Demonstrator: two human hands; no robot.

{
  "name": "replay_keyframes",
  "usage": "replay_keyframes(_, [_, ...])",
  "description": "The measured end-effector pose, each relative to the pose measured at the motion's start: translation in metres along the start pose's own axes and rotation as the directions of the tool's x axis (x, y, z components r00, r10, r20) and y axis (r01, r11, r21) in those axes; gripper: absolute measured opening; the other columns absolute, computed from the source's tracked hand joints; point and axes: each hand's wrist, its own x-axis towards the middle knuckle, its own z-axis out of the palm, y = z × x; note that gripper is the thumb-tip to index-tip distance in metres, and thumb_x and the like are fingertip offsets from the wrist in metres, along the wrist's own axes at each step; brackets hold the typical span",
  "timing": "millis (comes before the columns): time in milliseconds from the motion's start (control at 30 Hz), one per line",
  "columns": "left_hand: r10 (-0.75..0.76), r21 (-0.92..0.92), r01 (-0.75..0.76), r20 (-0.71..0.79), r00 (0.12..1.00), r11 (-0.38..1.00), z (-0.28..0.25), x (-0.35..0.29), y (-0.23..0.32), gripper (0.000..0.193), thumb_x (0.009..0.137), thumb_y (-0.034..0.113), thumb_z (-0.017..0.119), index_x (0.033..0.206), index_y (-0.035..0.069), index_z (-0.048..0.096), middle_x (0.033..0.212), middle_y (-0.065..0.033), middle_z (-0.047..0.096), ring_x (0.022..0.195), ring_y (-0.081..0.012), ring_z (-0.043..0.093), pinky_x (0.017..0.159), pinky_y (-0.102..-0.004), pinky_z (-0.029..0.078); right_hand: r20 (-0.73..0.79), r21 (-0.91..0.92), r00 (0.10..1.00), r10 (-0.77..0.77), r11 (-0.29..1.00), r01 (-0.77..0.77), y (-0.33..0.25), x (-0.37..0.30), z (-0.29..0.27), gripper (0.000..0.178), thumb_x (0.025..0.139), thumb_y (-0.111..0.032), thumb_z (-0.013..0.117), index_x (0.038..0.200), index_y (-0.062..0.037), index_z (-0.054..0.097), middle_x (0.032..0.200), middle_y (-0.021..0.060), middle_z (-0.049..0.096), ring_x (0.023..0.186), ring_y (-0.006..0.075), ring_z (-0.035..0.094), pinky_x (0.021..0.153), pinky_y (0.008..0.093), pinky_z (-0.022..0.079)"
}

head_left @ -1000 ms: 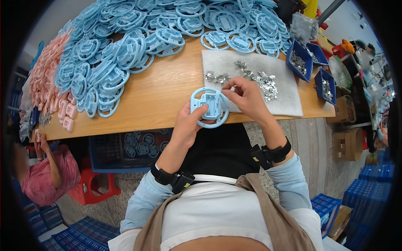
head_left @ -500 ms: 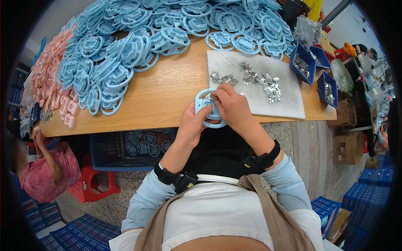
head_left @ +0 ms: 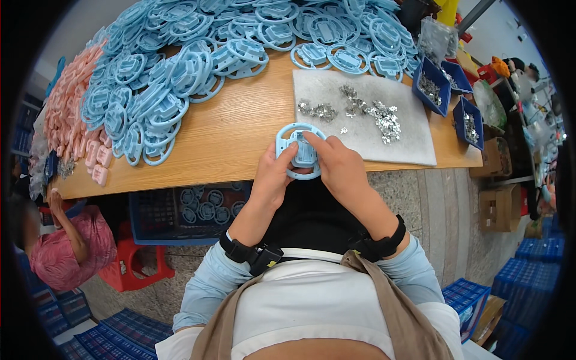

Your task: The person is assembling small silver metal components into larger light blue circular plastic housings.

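Right hand (head_left: 343, 166) shifted, touching one blue wheel (head_left: 306, 157), grip unclear; left hand (head_left: 272, 176) pinching it.

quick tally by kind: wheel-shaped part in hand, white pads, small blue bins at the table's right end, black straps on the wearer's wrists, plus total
Light-blue wheel-shaped part in hand: 1
White pad: 1
Small blue bins at right: 3
Black wrist straps: 2
Total: 7

Light-blue sleeves (head_left: 203, 287) show beside a white top (head_left: 300, 300), brown vest (head_left: 396, 300), black bottoms (head_left: 300, 222) and black wristbands (head_left: 240, 252).
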Motion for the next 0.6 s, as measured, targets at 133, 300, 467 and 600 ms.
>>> replay_keyframes(133, [0.002, 0.006, -0.002, -0.017, 1.000, 1.000, 0.000, 0.000, -0.001, 0.030, 0.092, 0.016, 0.052, 0.118, 0.002, 0.046, 0.102, -0.0088, 0.059, 0.086, -0.0160, 0.062, 0.069, -0.0288, 0.057, -0.044, -0.007, 0.998, -0.047, 0.999, 0.047, -0.001, -0.001, 0.004, 0.041, 0.073, -0.002, 0.059, 0.113, -0.0119, 0.058, 0.083, 0.0114, 0.053, 0.071, 0.0280, 0.061, 0.057, 0.0375, 0.050])
replay_keyframes(300, [-0.002, 0.015, 0.002, -0.012, 1.000, 1.000, 0.001, -0.002, 0.001, 0.030, 0.092, 0.015, 0.052, 0.118, 0.002, 0.046, 0.103, -0.0091, 0.058, 0.087, -0.0164, 0.063, 0.069, -0.0293, 0.057, -0.041, -0.038, 0.997, -0.061, 0.997, 0.060, -0.001, -0.002, 0.006, 0.041, 0.072, -0.001, 0.059, 0.112, -0.0074, 0.058, 0.084, 0.0117, 0.053, 0.072, 0.0275, 0.061, 0.058, 0.0362, 0.050])
replay_keyframes(467, [0.024, 0.055, -0.022, -0.032, 0.999, 0.998, 0.001, -0.002, -0.003, 0.030, 0.091, 0.014, 0.052, 0.118, 0.002, 0.046, 0.102, -0.0086, 0.058, 0.087, -0.0158, 0.062, 0.070, -0.0294, 0.057, 0.050, -0.189, 0.995, -0.085, 0.978, 0.093, -0.008, 0.000, 0.004, 0.037, 0.075, -0.008, 0.060, 0.110, -0.0001, 0.056, 0.082, 0.0128, 0.057, 0.072, 0.0273, 0.063, 0.059, 0.0350, 0.051])
replay_keyframes(600, [0.058, 0.217, -0.043, -0.062, 0.996, 0.975, -0.006, 0.001, -0.010, 0.031, 0.090, 0.016, 0.053, 0.117, 0.003, 0.047, 0.101, -0.0072, 0.059, 0.086, -0.0147, 0.061, 0.072, -0.0298, 0.055, 0.153, -0.374, 0.988, -0.029, 0.924, 0.085, -0.026, 0.009, 0.002, 0.040, 0.074, -0.006, 0.058, 0.114, -0.0010, 0.057, 0.079, 0.0116, 0.057, 0.068, 0.0268, 0.062, 0.056, 0.0347, 0.049])
